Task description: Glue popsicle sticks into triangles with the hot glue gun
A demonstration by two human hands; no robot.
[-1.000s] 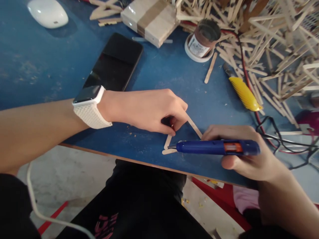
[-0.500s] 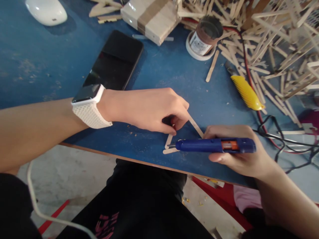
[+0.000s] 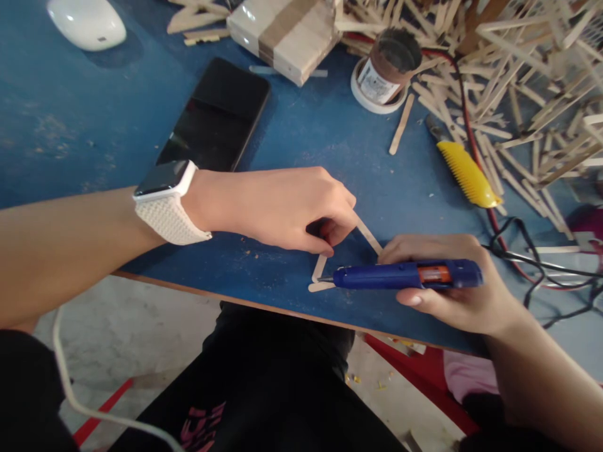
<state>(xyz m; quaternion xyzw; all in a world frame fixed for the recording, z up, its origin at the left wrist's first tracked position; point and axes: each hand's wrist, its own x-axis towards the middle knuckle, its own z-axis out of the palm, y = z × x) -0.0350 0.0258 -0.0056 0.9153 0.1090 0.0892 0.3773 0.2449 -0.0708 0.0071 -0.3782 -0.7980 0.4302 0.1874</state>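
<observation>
A blue glue gun is in my right hand, its metal tip pointing left at the corner where wooden sticks meet near the table's front edge. My left hand, with a white-banded watch on the wrist, is closed around the top of the stick frame. One stick slants from the left fingers down to the right fingers. A short stick runs from my left fingertips to the corner by the tip. The left fingers hide part of the frame.
A black phone lies behind my left wrist. Farther back are a white mouse, a taped box and a brown jar. At the right are a yellow-handled tool, black cables and piled sticks.
The glue gun's tip has shifted very slightly along the corner, and my right fingers have moved slightly left. My left hand keeps its grip in nearly the same place.
</observation>
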